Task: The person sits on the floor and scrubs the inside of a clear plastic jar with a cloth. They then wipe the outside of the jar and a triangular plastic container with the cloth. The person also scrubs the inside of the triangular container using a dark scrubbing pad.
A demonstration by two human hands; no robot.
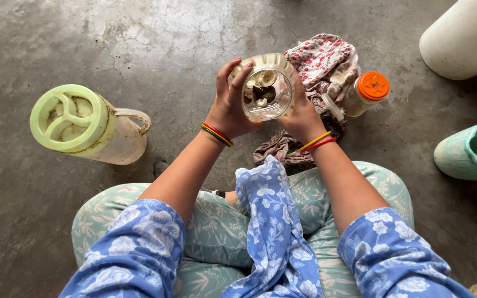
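I hold a clear round jar (267,91) between both hands, its open mouth turned toward me, with a few pale and dark pieces inside. My left hand (228,105) wraps the jar's left side, fingers curled over the rim. My right hand (303,116) cups its right side and underside. Both wrists wear thin coloured bangles. I sit on the floor in pale green floral trousers and blue floral sleeves.
A lime-lidded plastic jug (86,127) with a handle stands at left. A floral cloth (324,63) lies behind the jar, with an orange-capped jar (364,92) on it. A white bucket (465,38) and a teal tub (473,152) are at right. Floor is bare concrete.
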